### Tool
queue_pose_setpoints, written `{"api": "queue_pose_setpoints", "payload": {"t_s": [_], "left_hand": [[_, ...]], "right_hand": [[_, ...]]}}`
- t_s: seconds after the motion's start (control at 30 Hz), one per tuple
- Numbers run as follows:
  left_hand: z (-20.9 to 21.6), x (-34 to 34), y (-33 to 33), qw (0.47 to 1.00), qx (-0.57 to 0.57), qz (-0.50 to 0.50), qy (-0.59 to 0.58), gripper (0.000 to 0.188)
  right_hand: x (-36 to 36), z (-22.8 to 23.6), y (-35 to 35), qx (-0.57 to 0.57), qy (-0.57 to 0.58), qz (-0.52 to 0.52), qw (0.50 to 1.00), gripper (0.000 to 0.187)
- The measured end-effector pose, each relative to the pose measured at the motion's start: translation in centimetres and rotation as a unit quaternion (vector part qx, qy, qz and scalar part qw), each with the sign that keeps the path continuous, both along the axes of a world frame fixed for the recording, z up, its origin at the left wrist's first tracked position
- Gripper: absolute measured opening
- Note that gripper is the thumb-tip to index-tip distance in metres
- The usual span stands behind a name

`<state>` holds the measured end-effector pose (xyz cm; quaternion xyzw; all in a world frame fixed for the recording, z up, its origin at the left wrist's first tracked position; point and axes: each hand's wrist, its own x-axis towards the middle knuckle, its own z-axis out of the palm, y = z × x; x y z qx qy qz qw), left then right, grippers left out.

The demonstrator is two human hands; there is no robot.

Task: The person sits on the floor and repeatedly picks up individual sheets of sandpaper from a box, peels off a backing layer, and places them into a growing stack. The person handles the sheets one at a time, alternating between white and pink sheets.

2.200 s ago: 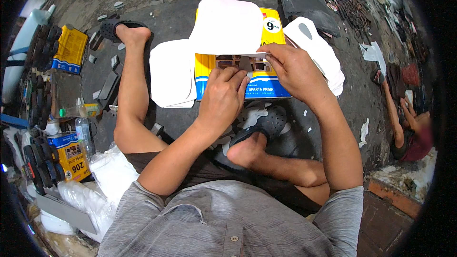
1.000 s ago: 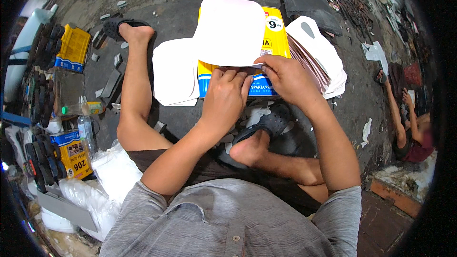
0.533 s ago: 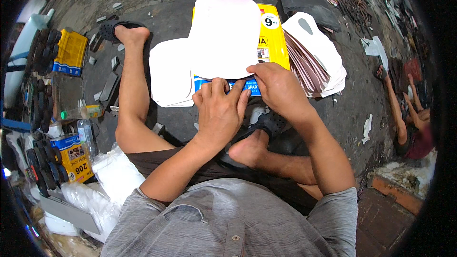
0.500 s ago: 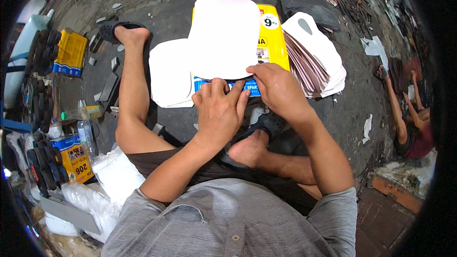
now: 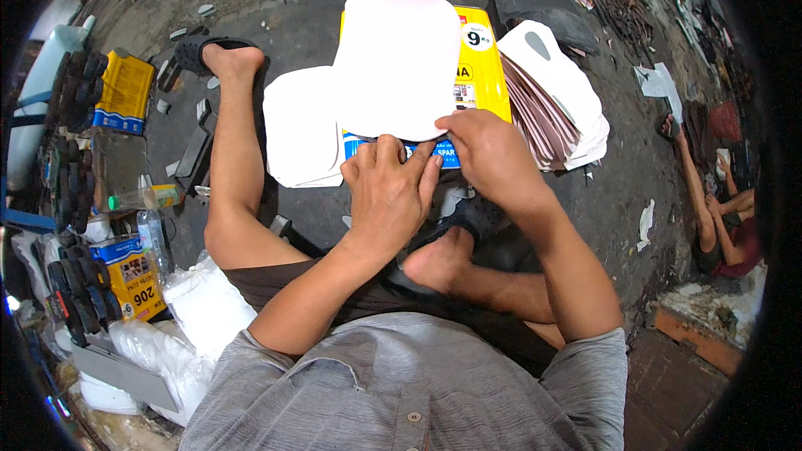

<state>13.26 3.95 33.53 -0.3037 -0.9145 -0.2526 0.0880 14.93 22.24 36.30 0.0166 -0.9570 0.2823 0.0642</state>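
Observation:
A white sheet with rounded corners [image 5: 397, 63] lies over a yellow and blue tin [image 5: 486, 75], a thin dark edge showing beneath its near side. My right hand [image 5: 497, 154] is closed at the sheet's near right corner, pinching it between thumb and fingers. Along the same near edge, my left hand [image 5: 386, 192] has its fingers bent and pressed at the rim, thumb close to the index finger; its fingertips are partly hidden. Left of the tin rests a stack of similar white sheets [image 5: 299, 129]. To the right, a fanned pile of white pieces [image 5: 555, 96] leans over.
My feet in dark clogs [image 5: 200, 52] flank the work. Bottles [image 5: 150, 238], another yellow tin [image 5: 124, 92] and plastic bags [image 5: 159, 359] crowd the left. A black sheet [image 5: 539, 4] and scraps lie at the back right. Another person [image 5: 731, 234] sits at the far right.
Both hands keep almost the same place at the sheet's near edge. The view has shifted slightly. At far right, the other person's arms have moved.

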Motion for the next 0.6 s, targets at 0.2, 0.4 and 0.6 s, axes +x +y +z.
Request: {"api": "queue_pose_setpoints", "payload": {"t_s": [0.2, 0.4, 0.6], "left_hand": [[2.4, -1.2, -2.0, 0.985, 0.040, -0.089, -0.140, 0.033], [2.1, -5.8, -1.0, 0.988, -0.097, -0.116, -0.031, 0.041], [0.6, -8.3, -0.2, 0.975, -0.179, -0.116, 0.063, 0.040]], "right_hand": [[1.5, -0.4, -1.5, 0.049, 0.003, 0.004, 0.999, 0.031], [1.5, 0.2, -2.1, 0.117, 0.004, 0.020, 0.993, 0.032], [1.8, -0.4, -2.4, 0.109, 0.041, -0.008, 0.993, 0.032]]}}
